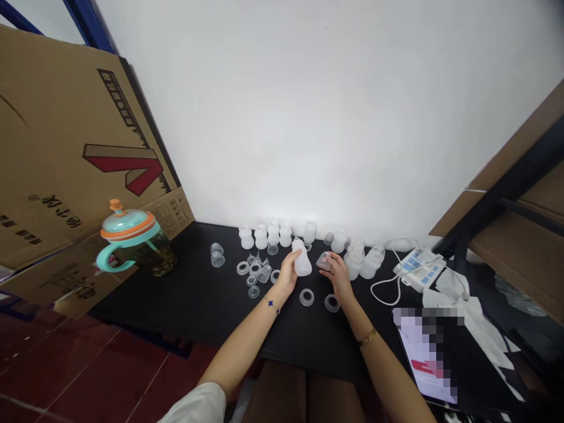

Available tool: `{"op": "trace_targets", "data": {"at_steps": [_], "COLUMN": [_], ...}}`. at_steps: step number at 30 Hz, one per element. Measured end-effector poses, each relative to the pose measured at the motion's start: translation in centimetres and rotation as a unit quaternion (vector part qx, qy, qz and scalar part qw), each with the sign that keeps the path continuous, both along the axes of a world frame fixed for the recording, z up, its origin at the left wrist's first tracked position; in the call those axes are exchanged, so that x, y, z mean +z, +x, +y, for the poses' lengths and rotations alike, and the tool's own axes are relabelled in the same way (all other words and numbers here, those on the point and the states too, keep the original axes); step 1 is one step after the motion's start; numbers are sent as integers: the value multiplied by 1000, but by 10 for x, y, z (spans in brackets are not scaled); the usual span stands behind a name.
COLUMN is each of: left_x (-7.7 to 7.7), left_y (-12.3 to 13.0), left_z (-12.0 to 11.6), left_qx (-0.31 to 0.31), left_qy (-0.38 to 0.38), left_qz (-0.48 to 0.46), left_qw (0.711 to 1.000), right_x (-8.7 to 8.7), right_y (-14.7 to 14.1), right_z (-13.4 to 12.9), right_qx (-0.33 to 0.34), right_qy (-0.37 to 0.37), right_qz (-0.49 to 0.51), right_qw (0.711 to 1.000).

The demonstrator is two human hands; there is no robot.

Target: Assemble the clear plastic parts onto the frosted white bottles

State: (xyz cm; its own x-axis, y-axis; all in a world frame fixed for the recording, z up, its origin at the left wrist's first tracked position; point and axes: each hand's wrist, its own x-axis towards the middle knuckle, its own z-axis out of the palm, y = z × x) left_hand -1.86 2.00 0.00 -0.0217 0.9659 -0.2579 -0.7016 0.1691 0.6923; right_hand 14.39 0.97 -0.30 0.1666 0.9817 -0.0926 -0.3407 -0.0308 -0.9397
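Left fingers (pixel 292 257) wrap round white bottle (pixel 302 265). Right fingers (pixel 333 258) pinch clear cap (pixel 323 261) — just right of left fingers. Two rings (pixel 302 300) lie on black worktop (pixel 185 305), this side of fingers — more bottles (pixel 285 236) beyond.

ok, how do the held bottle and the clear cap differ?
Color: the bottle is milky white; the clear cap is see-through.
Size: the bottle is taller, the clear cap shorter.
Grip: the left hand has the bottle, the right hand the clear cap.
Shared: both are hand-held.
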Motion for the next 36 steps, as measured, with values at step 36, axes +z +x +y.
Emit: {"op": "trace_targets", "data": {"at_steps": [36], "left_x": [-7], "left_y": [7], "left_z": [-2], "left_qx": [-67], "left_qy": [26], "left_qz": [2], "left_qw": [997], "right_x": [2], "right_y": [0], "right_z": [-3], "right_qx": [73], "right_qy": [-35], "right_qz": [44], "right_qw": [996]}}
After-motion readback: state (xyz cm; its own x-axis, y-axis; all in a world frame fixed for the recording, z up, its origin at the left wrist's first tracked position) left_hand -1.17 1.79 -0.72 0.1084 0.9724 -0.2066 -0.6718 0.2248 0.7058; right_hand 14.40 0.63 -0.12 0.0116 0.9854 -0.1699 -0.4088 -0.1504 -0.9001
